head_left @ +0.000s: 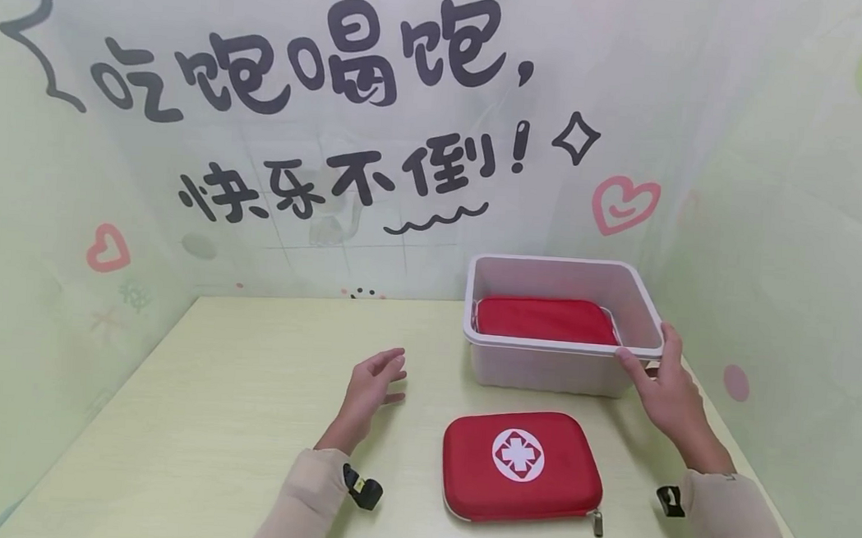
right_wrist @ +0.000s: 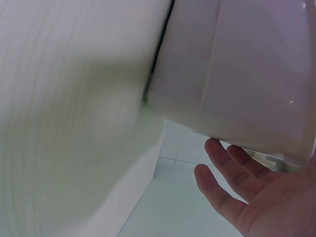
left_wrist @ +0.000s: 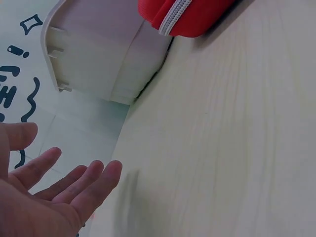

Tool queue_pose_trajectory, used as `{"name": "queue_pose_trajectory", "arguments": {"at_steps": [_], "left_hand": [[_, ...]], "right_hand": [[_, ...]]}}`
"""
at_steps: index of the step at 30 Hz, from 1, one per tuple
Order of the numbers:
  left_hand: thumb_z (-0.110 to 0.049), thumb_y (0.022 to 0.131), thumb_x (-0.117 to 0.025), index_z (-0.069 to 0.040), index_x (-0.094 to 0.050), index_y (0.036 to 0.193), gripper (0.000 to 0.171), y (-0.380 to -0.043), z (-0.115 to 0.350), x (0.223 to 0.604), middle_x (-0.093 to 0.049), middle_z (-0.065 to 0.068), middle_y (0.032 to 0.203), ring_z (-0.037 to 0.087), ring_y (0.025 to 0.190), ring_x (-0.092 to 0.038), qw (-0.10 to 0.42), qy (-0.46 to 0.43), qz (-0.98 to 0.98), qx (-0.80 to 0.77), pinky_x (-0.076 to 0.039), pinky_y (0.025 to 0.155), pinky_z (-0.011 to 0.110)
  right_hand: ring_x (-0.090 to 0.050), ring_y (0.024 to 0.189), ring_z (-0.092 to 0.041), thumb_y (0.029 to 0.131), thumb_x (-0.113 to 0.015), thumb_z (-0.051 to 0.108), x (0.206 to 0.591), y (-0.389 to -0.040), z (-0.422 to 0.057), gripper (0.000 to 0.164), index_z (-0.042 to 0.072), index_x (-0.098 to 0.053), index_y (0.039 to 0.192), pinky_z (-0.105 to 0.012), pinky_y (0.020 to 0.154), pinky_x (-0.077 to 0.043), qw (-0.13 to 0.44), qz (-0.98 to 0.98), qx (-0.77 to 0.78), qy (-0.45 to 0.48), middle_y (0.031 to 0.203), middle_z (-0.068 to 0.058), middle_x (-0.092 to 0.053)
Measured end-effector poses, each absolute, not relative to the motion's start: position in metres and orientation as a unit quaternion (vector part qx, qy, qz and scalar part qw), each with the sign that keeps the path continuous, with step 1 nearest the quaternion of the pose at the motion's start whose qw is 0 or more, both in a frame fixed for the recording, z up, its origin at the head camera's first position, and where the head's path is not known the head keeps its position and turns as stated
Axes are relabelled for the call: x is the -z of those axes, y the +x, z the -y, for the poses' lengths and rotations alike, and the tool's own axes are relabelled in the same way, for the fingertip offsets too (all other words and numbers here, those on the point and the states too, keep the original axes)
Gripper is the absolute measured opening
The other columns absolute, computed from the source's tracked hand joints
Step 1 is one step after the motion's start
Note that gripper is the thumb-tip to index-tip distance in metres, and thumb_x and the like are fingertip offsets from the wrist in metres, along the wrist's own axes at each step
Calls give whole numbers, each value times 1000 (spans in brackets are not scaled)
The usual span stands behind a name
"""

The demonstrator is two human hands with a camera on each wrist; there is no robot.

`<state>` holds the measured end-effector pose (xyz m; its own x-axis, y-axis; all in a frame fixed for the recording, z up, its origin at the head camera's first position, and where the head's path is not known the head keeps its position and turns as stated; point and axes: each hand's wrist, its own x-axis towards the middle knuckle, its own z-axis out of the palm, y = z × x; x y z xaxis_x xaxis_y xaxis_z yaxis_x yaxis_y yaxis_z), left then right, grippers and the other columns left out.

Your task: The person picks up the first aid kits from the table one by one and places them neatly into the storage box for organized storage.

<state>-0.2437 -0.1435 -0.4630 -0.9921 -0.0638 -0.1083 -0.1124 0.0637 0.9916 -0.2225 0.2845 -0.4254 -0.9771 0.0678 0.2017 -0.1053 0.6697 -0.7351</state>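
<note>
A white plastic storage bin (head_left: 551, 367) stands at the back right of the table, with a red pouch (head_left: 546, 319) inside it. My right hand (head_left: 671, 391) grips the bin's front right corner, the thumb on the front rim and the fingers along the right side. In the right wrist view, fingertips (right_wrist: 213, 145) meet the bin wall (right_wrist: 237, 74). Nearer to me lies a red first-aid case (head_left: 522, 468), zipped, with a white cross emblem on top. To the left of both, my left hand (head_left: 367, 393) is held over the table, fingers relaxed, holding nothing.
The pale wooden table (head_left: 230, 405) meets a printed back wall (head_left: 319, 155) with dark lettering. A side wall (head_left: 793, 283) runs close along the bin's right. The case's zipper pull (head_left: 597, 524) hangs at its front right corner.
</note>
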Motion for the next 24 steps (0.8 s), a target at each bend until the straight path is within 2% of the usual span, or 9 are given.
{"name": "queue_pose_trajectory", "arguments": {"at_steps": [7,24], "left_hand": [[-30,101,-59,-2,-56,138,47,-241,136,469,-53,20,141,37,122,-58,37,-45,-730,-681,-59,81,41],[-34,99,-62,2,-55,138,54,-230,113,476,-58,21,134,36,122,-58,167,35,-739,-652,-61,73,43]], "right_hand": [[-54,109,-47,101,-49,49,426,-223,-285,87,13,5,158,-46,73,-47,114,908,-402,12,133,-32,-46],[-53,110,-46,101,-49,51,426,-222,-285,87,15,6,158,-45,73,-46,107,908,-405,9,134,-31,-44]]}}
